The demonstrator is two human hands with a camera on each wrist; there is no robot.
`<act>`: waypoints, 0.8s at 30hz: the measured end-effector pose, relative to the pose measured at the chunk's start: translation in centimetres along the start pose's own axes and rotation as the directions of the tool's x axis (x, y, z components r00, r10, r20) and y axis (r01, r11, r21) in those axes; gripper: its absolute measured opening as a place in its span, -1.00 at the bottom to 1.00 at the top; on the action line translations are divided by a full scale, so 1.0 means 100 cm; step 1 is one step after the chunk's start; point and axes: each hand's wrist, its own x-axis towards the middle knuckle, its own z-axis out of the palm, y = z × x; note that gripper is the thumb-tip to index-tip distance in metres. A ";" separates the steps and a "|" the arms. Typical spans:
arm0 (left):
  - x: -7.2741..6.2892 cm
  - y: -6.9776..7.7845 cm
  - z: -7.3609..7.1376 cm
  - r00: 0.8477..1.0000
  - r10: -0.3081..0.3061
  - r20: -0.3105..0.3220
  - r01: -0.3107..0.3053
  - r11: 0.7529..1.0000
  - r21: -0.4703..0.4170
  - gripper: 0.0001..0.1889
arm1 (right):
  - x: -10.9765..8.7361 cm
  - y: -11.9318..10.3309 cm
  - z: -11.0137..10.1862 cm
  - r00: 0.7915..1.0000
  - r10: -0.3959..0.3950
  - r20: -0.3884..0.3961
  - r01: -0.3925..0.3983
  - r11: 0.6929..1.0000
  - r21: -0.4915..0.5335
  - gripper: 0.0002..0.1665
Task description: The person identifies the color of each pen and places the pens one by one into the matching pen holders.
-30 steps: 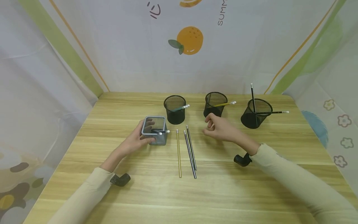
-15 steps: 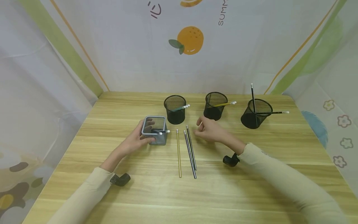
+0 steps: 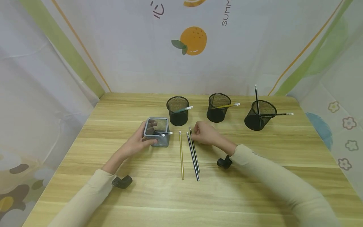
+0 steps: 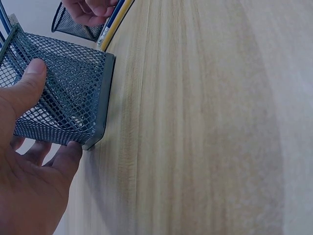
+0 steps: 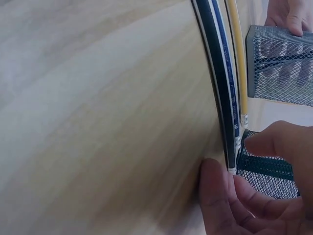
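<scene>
My left hand grips a square grey mesh pencil holder, thumb on the near side and fingers around the far side. Two pencils lean inside it, white eraser ends out. Beside it on the table lie a yellow pencil, a dark blue pencil and a black pencil. At the black pencil's eraser end is my right hand. In the right wrist view, its thumb and forefinger stand apart on either side of that end; whether they touch it is unclear.
Along the back stand three round black mesh cups: a left one with greenish pencils, a middle one with yellow pencils, and a right one with black pencils. Some pencils stick out past the rims. A patterned curtain hangs behind the table.
My right hand has moved left and slightly toward me, from in front of the middle cup to the black pencil's eraser end. My left hand and the grey holder have stayed put.
</scene>
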 end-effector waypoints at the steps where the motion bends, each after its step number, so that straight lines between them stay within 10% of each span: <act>1: 0.000 0.000 0.000 1.000 0.000 -0.001 0.000 1.000 0.001 -0.15 | 0.001 0.000 0.001 1.000 0.007 -0.006 -0.007 1.000 -0.012 -0.80; 24: 0.000 0.002 0.001 1.000 -0.014 -0.007 0.014 1.000 0.008 -0.15 | 0.012 -0.011 0.008 0.999 0.040 0.013 -0.038 0.987 -0.155 -0.39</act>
